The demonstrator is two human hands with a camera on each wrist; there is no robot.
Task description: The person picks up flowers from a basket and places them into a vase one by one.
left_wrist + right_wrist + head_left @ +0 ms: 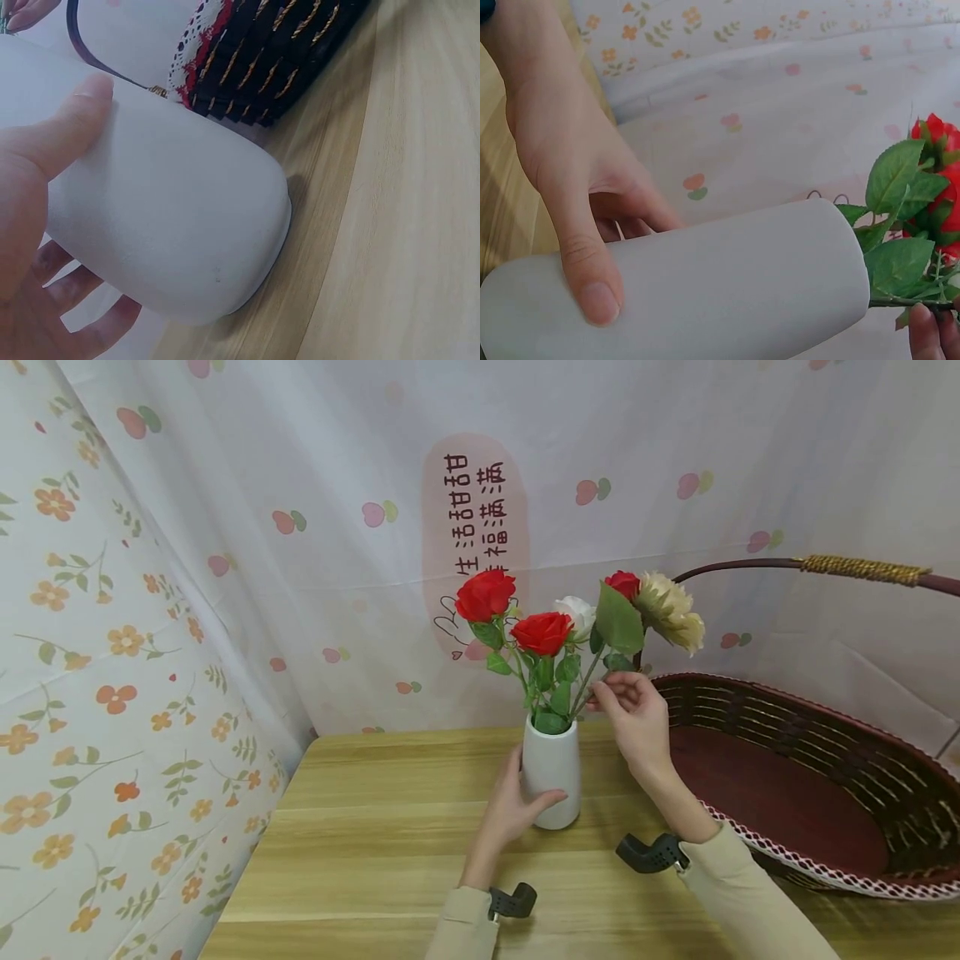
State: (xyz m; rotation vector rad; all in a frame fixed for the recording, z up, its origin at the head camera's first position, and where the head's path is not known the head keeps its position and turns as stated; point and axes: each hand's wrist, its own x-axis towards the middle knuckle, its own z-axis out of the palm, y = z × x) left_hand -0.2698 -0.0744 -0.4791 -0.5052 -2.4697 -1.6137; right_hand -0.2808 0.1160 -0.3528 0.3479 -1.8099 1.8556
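A white vase (551,777) stands upright on the wooden table. My left hand (512,806) grips its side, thumb across the front and fingers behind; the left wrist view shows this thumb (71,127) on the smooth wall. Above the rim, my right hand (637,714) pinches a thin flower stem (891,302) that runs into the vase mouth. Red roses (542,632), a white rose (576,617) and a cream flower (671,612) spread above the vase with green leaves (621,620). Which bloom the pinched stem carries I cannot tell.
A dark woven basket (780,689) with white lace trim and a tall handle (862,570) stands close on the right, beside my right forearm. Printed curtains (345,460) hang behind the table (360,827) and along its left side.
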